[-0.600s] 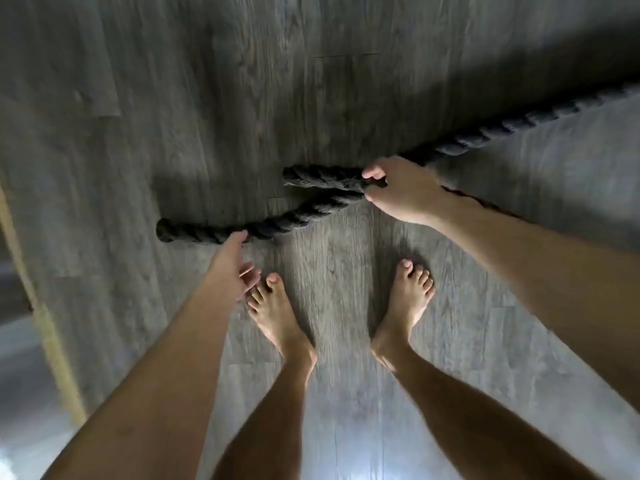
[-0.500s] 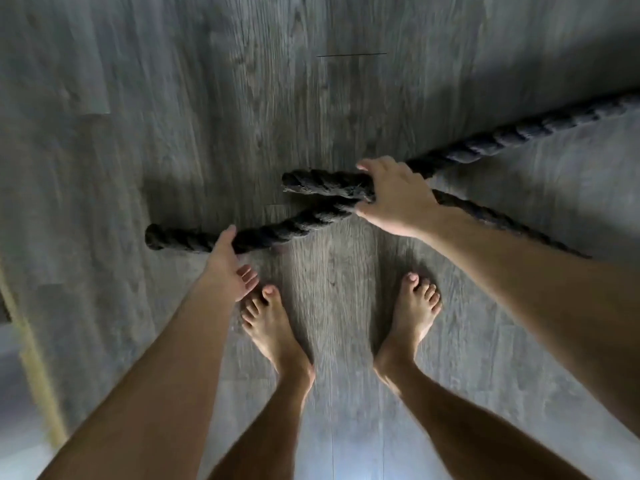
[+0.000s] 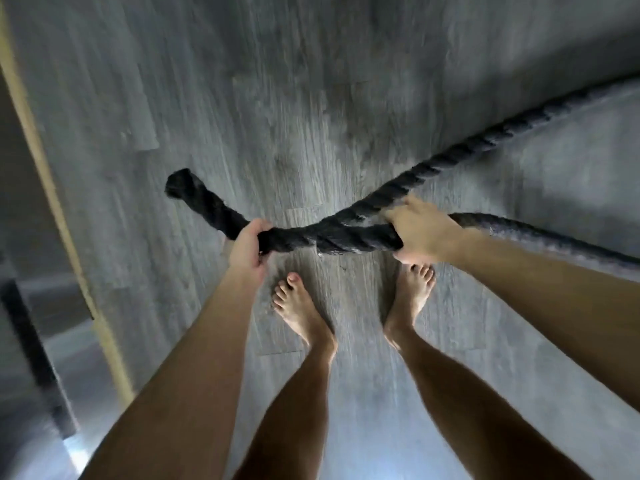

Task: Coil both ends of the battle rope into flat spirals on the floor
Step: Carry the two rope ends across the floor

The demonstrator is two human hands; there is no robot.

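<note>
Together, left hand [image 3: 246, 249] and right hand [image 3: 420, 233] grip the thick, black, twisted rope [image 3: 346, 234].

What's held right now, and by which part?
The rope, by both hands. The left hand grips it just short of one end; the right hand grips the other strand near its end, beside the crossing.

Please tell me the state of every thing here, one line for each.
Rope: uncoiled, its two strands crossing between the hands.
Left hand: gripping the rope near one end.
Right hand: gripping the rope beside the crossing.
Feet: bare, standing on the floor.
</note>
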